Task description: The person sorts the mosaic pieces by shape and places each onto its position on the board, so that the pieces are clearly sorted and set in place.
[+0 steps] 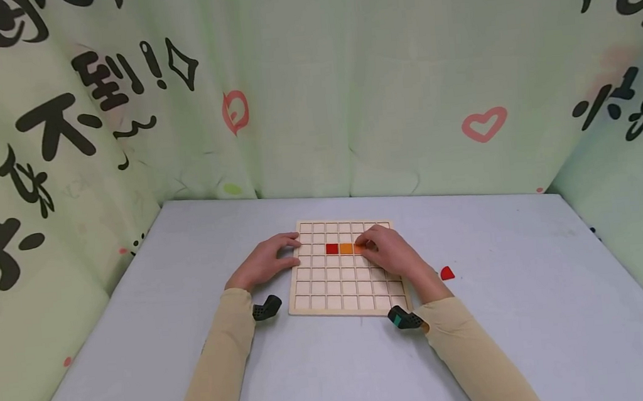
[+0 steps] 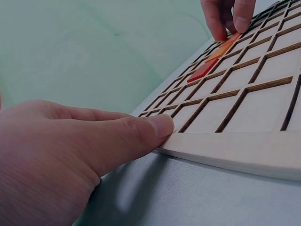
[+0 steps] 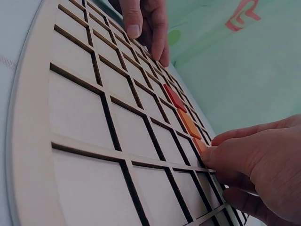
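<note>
A wooden grid board (image 1: 319,301) lies on the table, with a red square tile (image 1: 332,249) and an orange square tile (image 1: 346,249) side by side in its cells. My right hand (image 1: 390,250) pinches a second orange tile (image 3: 200,144) at the cell just right of them; the fingers partly cover it. At the board's left edge rests my left hand (image 1: 266,260), its thumb and fingers extended and touching the frame. In the left wrist view that thumb (image 2: 157,127) lies along the rim.
A small red wedge-shaped piece (image 1: 447,273) lies on the white tablecloth (image 1: 513,336), right of the right forearm. Dark wrist devices sit by both wrists. A pale green printed curtain (image 1: 392,94) stands behind the table and along both sides.
</note>
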Motion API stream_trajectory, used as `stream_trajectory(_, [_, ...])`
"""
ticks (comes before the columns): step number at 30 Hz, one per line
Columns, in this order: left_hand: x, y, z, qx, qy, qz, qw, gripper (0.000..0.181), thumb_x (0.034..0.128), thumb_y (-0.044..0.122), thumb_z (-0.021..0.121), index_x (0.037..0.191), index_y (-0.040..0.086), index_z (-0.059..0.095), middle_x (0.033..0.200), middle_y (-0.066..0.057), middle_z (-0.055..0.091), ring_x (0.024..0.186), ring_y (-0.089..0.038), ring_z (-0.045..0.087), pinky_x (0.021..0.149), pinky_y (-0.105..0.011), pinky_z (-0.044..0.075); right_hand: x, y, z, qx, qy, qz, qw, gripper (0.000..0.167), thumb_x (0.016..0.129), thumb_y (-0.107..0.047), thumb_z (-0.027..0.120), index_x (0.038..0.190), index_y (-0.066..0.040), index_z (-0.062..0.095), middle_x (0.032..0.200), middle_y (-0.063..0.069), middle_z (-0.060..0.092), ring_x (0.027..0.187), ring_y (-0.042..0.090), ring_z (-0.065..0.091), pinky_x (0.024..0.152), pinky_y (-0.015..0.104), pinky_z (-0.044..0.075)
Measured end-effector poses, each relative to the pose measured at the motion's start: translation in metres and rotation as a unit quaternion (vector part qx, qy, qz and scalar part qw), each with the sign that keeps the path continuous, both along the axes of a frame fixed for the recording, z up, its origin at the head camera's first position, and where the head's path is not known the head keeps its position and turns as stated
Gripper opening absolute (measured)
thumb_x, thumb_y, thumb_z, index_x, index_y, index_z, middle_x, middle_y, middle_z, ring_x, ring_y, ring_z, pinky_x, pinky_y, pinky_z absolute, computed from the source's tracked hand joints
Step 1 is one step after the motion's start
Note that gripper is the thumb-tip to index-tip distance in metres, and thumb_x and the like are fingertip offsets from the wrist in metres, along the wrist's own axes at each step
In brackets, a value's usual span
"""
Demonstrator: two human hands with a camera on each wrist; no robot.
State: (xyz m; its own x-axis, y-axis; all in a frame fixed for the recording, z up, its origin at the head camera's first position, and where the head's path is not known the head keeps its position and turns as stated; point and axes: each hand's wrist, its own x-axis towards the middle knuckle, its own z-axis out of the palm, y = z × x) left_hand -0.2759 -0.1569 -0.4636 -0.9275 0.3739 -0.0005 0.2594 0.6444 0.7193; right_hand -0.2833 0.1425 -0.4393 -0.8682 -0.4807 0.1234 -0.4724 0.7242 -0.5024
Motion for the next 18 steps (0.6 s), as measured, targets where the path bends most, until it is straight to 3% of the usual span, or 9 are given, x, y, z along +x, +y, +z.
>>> stream_trajectory(10, [-0.001,0.002,-0.001,0.007,-0.006,0.000,1.0000,0.040,0.0911,0.021,0.071,0.127,0.006,0.061,0.151,-0.004,0.043,0.143,-0.025,0.032,0.118,-0.040,0.029,0.003,0.015,-0.001,-0.047,-0.016,-0.029,0.9984,0.027,0.093,-0.009,0.063,0.119,-0.001,0.066,0.114,0.011,0.064,0.099,0.025,0.061,0.089,0.042,0.054])
stream_trajectory(18, [-0.002,0.001,-0.001,0.005,-0.010,0.003,0.9999,0.040,0.0913,0.021,0.071,0.127,0.005,0.061,0.152,-0.004,0.042,0.143,-0.025,0.032,0.118,-0.039,0.029,0.012,0.046,0.000,-0.053,-0.021,-0.060,0.9966,0.027,0.093,-0.011,0.065,0.118,-0.002,0.065,0.111,0.011,0.064,0.097,0.026,0.063,0.085,0.042,0.055])
